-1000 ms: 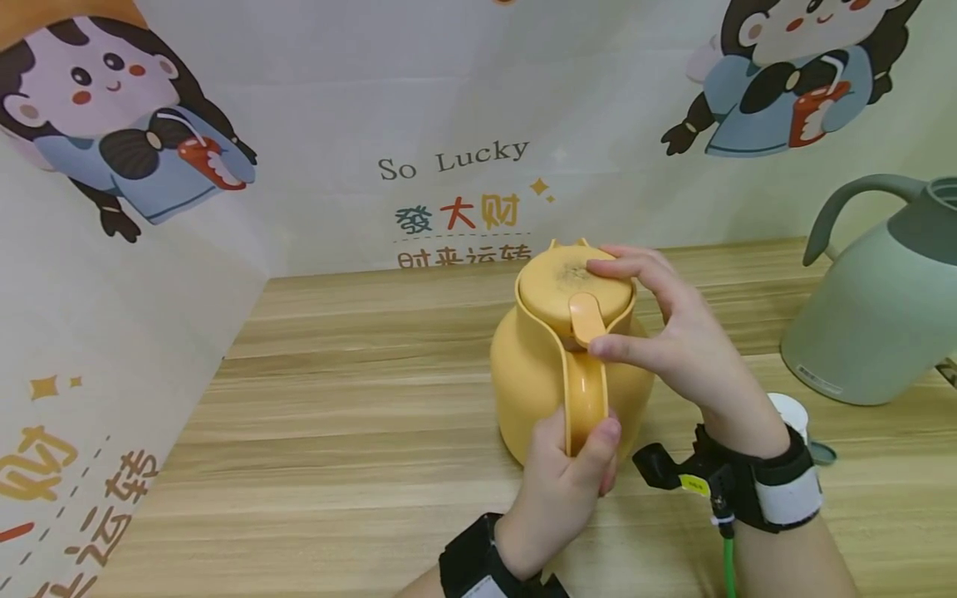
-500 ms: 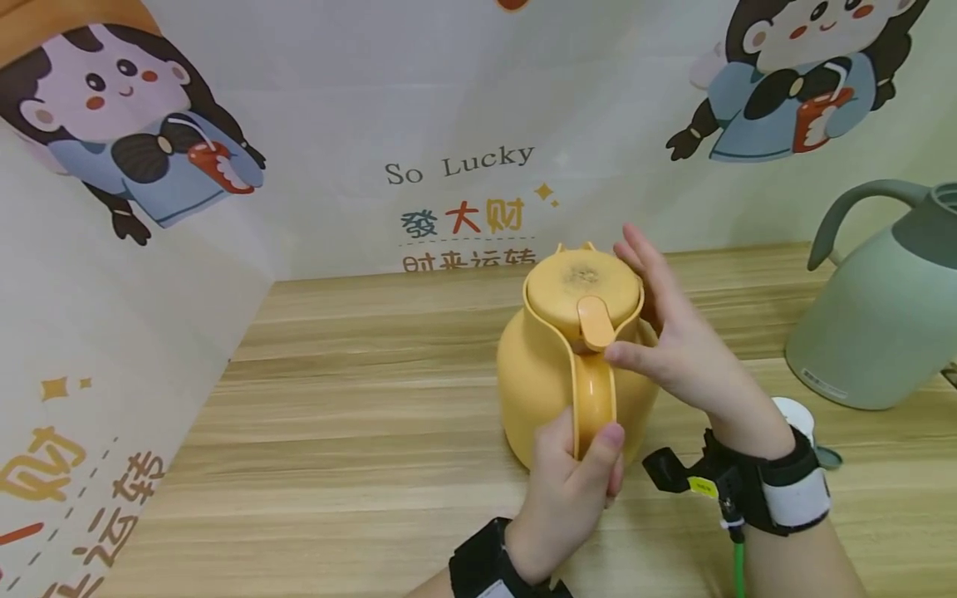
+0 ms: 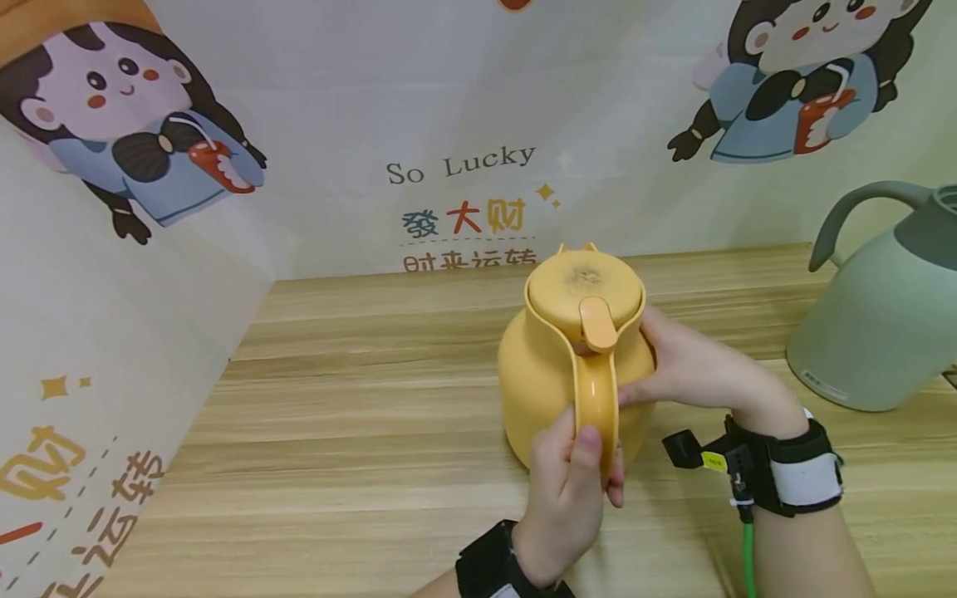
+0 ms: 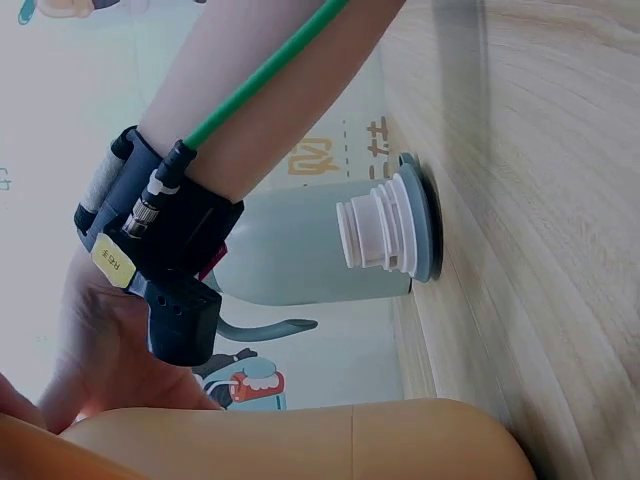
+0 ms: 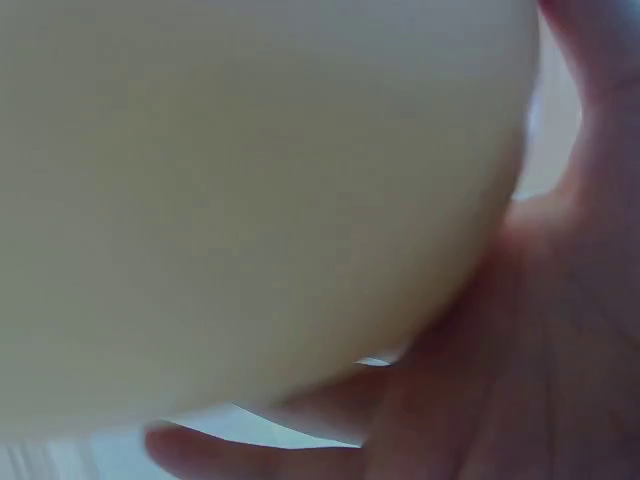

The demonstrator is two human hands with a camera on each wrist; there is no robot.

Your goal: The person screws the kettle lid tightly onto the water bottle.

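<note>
A yellow vacuum jug [image 3: 523, 382] stands upright on the wooden table in the head view, its round lid [image 3: 571, 286] on top. Its tab [image 3: 598, 324] lies above the handle [image 3: 596, 390], which my left hand [image 3: 564, 490] grips low down, thumb along it. My right hand [image 3: 691, 365] lies against the jug's right side, thumb towards the handle. Most of its fingers are hidden behind the jug in the head view. The right wrist view shows the palm on the rounded body [image 5: 250, 200], with the fingers extended and spread beneath it.
A grey-green jug [image 3: 871, 324] with an uncovered mouth stands at the right. The left wrist view shows a white stopper [image 4: 375, 232] with a grey-blue cap on the table before it. A printed sheet [image 3: 336, 108] rises behind. A green cable [image 3: 748, 548] runs from my right wrist.
My right hand has come off the lid and moved down to the jug's right side. The left hand keeps its grip on the handle. The jug looks unmoved on the table.
</note>
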